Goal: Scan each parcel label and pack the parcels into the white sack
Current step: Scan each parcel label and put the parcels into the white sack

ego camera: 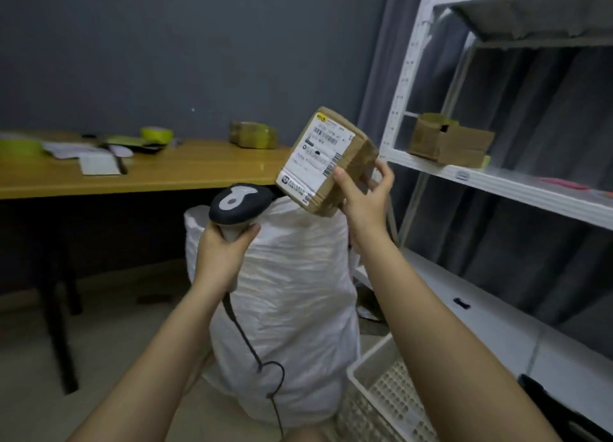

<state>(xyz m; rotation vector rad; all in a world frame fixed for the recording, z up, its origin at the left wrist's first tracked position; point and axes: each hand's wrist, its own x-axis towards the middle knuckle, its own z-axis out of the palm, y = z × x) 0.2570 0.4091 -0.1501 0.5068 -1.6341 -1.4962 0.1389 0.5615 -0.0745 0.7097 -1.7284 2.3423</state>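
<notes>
Left hand [223, 249] gripped scanner [239, 203] handle above white sack [282, 295], right hand [365, 198] clasped labelled parcel [326, 161] over sack

The sack [282, 295] was plain white with a crinkled sheen. Above the sack, the parcel [328, 163] was brown cardboard, wrapped in clear glossy tape; its label [315, 154] was white, printed with black barcodes and a small yellow mark at the upper corner. Left of the sack top, the scanner [237, 206] was dark grey with a light grey inlay and a black cable [262, 358]. Right of the sack, the shelf [497, 179] was white, the crate [381, 398] white with a perforated grid pattern. Behind the sack, the table [166, 172] was yellow-brown wood.
</notes>
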